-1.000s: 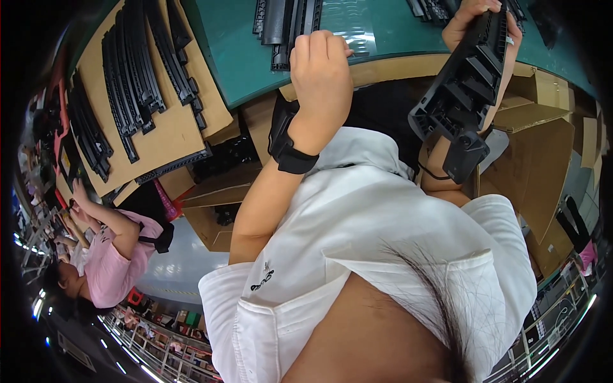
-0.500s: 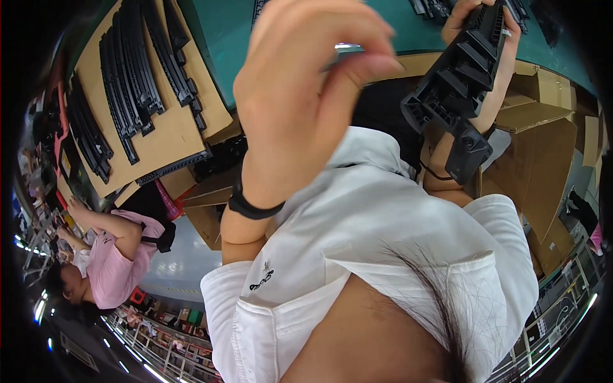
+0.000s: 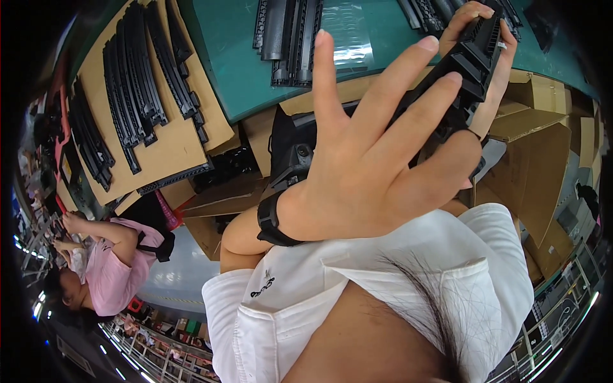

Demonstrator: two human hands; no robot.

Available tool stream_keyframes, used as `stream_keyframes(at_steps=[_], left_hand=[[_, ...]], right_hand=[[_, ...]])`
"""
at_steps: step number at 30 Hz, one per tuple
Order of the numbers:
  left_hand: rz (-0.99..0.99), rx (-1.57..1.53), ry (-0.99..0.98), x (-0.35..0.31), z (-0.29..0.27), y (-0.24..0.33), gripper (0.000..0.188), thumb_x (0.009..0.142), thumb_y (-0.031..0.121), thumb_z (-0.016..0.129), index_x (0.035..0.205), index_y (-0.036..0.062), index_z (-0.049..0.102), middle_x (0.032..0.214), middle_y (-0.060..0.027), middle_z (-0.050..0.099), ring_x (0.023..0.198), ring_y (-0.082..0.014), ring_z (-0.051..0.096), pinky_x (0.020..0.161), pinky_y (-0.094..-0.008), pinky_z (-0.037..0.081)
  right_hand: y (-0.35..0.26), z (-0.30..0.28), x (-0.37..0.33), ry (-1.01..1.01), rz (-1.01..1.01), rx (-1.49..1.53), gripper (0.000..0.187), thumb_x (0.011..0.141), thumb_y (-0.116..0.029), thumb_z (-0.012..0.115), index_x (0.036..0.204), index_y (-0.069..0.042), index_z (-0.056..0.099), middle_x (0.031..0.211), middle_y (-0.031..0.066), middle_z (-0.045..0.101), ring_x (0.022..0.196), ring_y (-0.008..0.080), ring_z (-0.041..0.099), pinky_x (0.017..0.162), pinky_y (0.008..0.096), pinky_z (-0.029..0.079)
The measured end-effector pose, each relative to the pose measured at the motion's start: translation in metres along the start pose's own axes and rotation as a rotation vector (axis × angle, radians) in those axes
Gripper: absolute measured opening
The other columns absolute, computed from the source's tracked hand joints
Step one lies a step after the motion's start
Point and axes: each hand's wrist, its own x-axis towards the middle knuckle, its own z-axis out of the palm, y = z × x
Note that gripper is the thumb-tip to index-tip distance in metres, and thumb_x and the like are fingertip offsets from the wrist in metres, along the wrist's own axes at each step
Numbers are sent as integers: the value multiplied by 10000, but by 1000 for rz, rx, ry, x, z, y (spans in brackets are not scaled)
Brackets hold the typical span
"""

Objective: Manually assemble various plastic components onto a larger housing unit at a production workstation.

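My left hand, with a black wristband, is in the middle, back of the hand up and fingers spread. It hides much of a long ribbed black plastic part; whether it touches the part I cannot tell. At the upper right my right hand is closed around the part's far end. Beside my left wrist shows a black piece with a round opening; its link to the held part is hidden. Several long black plastic strips lie on the green table beyond.
At left, more black strips lie in rows on a cardboard sheet. Open cardboard boxes stand at right, and another box at lower left. A person in pink is at work on the far left.
My left hand has swung right and downward from a curled pose, spreading its fingers in front of the black part. My right hand still grips the part's far end.
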Motion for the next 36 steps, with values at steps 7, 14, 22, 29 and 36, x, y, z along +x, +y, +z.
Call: stream_keyframes(at_steps=[7, 14, 22, 29, 36], left_hand=[[3, -6, -133, -5, -1, -5, 390, 702, 433, 702, 706, 71, 555, 1125, -114, 627, 1169, -314, 503, 1064, -545, 83], [21, -29, -131, -4, -1, -5, 338, 702, 372, 706, 723, 68, 559, 1136, -115, 622, 1113, -302, 537, 1061, -551, 107], [-144, -437, -98, 2, -17, -30, 369, 773, 455, 619, 766, 93, 549, 1111, -127, 625, 1094, -281, 545, 1054, -587, 111], [-8, -145, -136, 1, -18, -30, 390, 790, 499, 575, 761, 111, 543, 1105, -133, 625, 1096, -279, 547, 1043, -614, 103], [132, 130, -176, 4, -21, -29, 417, 806, 543, 530, 756, 128, 538, 1099, -138, 624, 1097, -276, 548, 1031, -640, 95]], right_hand=[[6, -6, 0, -64, -116, -52, 168, 903, -102, 524, 992, 34, 481, 940, 107, 549, 909, 203, 564, 891, 293, 494], [-22, -15, 15, -18, 114, 56, 173, 844, -99, 555, 949, 18, 483, 896, 96, 544, 861, 188, 567, 853, 287, 495], [-15, -4, 10, 69, 261, 76, 158, 808, -63, 561, 916, 10, 472, 863, 94, 525, 838, 187, 557, 850, 298, 483], [9, -8, 4, 36, 61, -54, 145, 885, -98, 551, 934, 32, 513, 892, 109, 564, 862, 200, 587, 852, 302, 514], [9, -14, 7, 59, 146, -20, 144, 876, -99, 561, 930, 28, 517, 883, 102, 569, 858, 199, 590, 852, 302, 514]])
